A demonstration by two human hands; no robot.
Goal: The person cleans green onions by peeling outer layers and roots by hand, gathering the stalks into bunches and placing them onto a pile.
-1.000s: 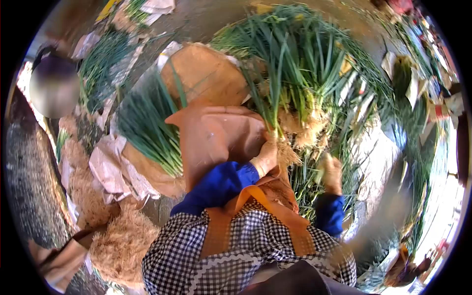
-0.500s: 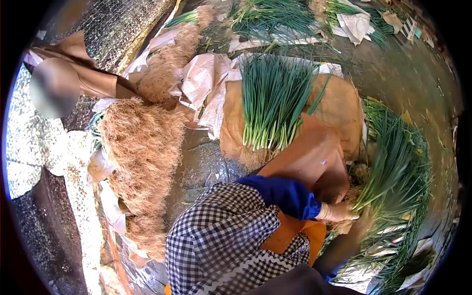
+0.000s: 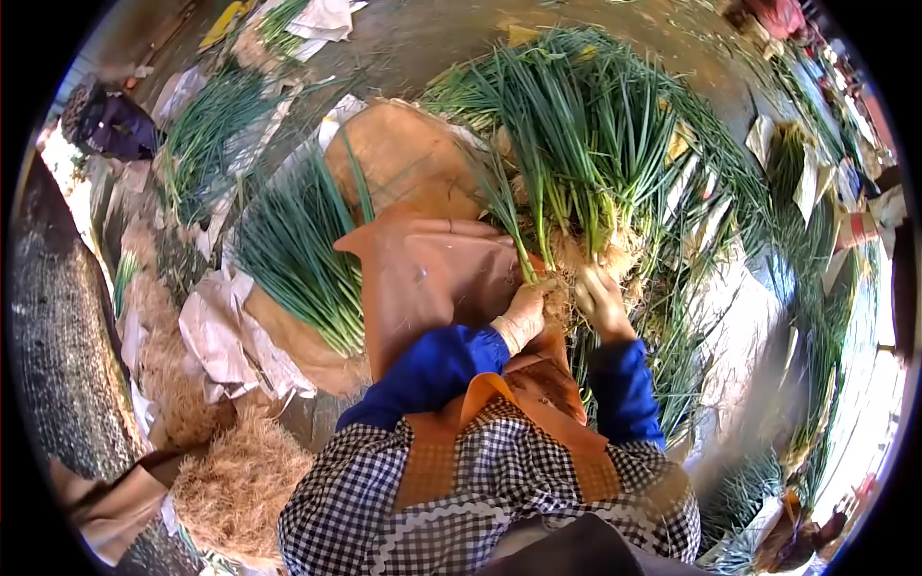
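My left hand (image 3: 524,311) is closed around the lower ends of a few green onions (image 3: 519,230), whose leaves point up and away from me. Just right of it, my right hand (image 3: 603,296) has its fingers bent together at the root ends of a larger heap of green onions (image 3: 600,144). Tan, stringy roots (image 3: 559,305) hang between the two hands. Which stalks or roots the right fingers pinch is hard to make out. An orange-brown apron (image 3: 432,278) spreads over my lap, left of the hands.
A neat bunch of green onions (image 3: 307,254) lies on brown sheeting (image 3: 408,158) at the left. Root piles (image 3: 240,485) stand at lower left. Loose leaves and pale sacking (image 3: 740,326) cover the right side. A person in dark purple (image 3: 115,125) is at upper left.
My view has swung right, so the neat bunch now sits further left. The right hand, blurred before, has come up beside the left hand at the onion roots.
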